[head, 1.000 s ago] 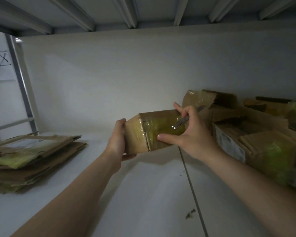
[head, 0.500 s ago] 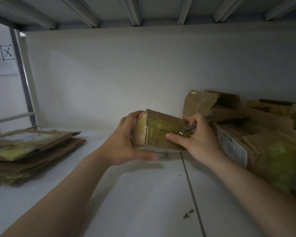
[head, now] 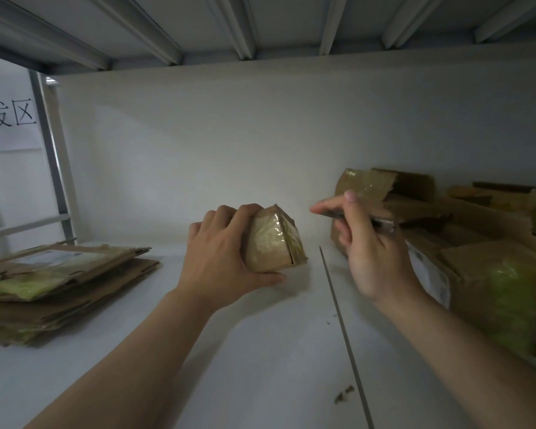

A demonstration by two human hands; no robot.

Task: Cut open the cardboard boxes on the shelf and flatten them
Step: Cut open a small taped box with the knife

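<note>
A small taped cardboard box [head: 274,239] stands on the white shelf [head: 260,351] near the back wall, one corner turned toward me. My left hand [head: 223,252] grips it from the left, fingers over its top and thumb under its front edge. My right hand [head: 365,243] is lifted off the box, a hand's width to its right, and holds a slim metal cutter [head: 381,222] lying roughly level between its fingers. Part of the cutter is hidden by my fingers.
A stack of flattened cardboard [head: 53,283] lies at the left. Several uncut, taped boxes [head: 464,258] crowd the right side of the shelf. A seam [head: 341,320] runs front to back in the shelf. Small cardboard scraps [head: 342,394] lie near the front.
The box has been turned and set down on the shelf under my left hand. My right hand has come off the box and moved right and up with the cutter.
</note>
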